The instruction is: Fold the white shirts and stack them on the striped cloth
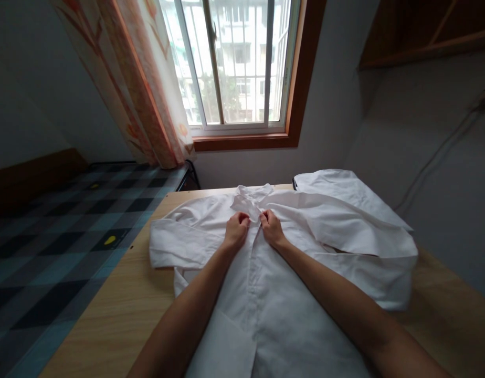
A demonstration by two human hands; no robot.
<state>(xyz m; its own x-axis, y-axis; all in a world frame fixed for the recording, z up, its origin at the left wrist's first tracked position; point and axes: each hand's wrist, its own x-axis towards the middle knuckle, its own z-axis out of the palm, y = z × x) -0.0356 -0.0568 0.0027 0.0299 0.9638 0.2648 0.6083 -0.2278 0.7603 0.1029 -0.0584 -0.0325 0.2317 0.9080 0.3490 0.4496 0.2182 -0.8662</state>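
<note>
A white button-up shirt [266, 294] lies spread front-up on a light wooden table [120, 304], its collar [248, 202] toward the window. My left hand [236, 231] is closed in a pinch on the shirt's front edge just below the collar. My right hand [271, 227] pinches the facing edge, right beside the left hand. Both forearms reach over the shirt's body. The left sleeve [179, 244] is folded flat; the right sleeve [356, 220] lies rumpled toward the wall.
A bed with a dark blue checked cover [57, 236] stands left of the table. A window [230, 63] with a patterned curtain [144, 89] is straight ahead. The grey wall [443, 178] runs close along the table's right side, with a wooden shelf [423, 37] above.
</note>
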